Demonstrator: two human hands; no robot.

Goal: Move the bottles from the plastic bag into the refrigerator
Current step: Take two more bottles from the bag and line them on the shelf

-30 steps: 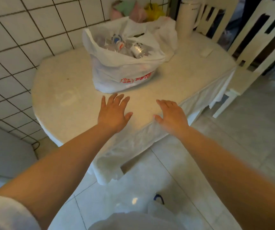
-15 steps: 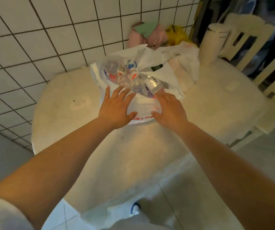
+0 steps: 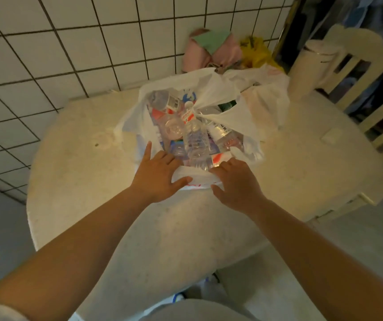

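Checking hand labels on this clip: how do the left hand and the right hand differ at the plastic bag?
The left hand lies at the near left rim of the plastic bag, index finger stretched out along the rim; the right hand is at the near right rim, its fingers bent over the edge. Left thumb points right across the rim; right thumb points left, lower. Both touch the bag; neither holds a bottle.

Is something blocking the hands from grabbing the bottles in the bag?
Partly. The plastic bag's handles are tied in a knot across the middle of its mouth, over the bottles. Both the left hand and right hand rest on the bag's near rim, where the opening gapes beside the knot. No refrigerator is in view.
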